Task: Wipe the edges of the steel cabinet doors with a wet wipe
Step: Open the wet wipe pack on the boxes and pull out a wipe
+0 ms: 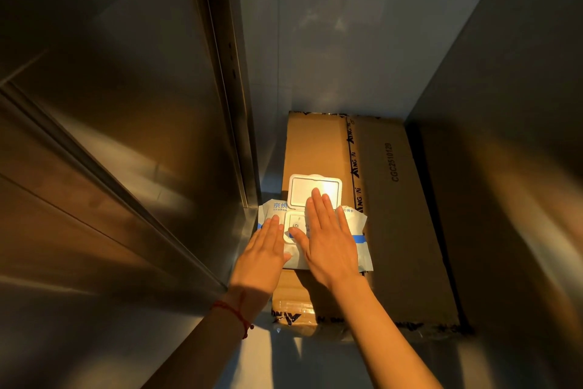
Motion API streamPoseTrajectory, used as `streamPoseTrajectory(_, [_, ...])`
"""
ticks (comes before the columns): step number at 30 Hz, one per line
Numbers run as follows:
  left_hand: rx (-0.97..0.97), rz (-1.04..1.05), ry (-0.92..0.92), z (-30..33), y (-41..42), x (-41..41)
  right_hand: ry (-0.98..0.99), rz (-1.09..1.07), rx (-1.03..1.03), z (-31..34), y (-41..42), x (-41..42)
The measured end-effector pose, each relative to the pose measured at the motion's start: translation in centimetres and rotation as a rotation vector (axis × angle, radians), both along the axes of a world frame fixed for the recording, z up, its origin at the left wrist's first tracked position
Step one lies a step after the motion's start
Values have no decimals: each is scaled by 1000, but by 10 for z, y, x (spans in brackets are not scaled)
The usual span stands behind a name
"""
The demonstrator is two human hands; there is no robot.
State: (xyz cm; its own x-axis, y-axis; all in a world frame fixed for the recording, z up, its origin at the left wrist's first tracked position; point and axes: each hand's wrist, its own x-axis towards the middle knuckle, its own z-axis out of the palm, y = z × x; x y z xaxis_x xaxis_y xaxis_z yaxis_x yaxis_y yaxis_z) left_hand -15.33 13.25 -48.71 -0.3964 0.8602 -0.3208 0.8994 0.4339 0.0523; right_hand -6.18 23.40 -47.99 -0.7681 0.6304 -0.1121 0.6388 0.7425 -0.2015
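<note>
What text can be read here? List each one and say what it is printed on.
"CGC2510129": printed on the cardboard box.
"NG" fragments, repeated: on the box's tape strip; the full word is cut off.
"京" plus a partly covered character: on the wet wipe pack.
Smaller print on the pack and beside its opening: too small to read.

Warm amber light falls across brushed steel walls (331,41) enclosing a narrow space. A flattened brown cardboard sheet (397,215) printed with black lettering lies on the pale floor (284,357), reaching the back wall.
</note>
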Motion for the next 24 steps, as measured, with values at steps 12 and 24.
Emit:
streamPoseTrajectory(12, [-41, -4, -3, 5, 1, 1, 36, -25, -43, -6, 3, -2])
streamPoseTrajectory(24, [-21, 3, -9, 5, -1, 2, 113, -60, 17, -6, -5, -2])
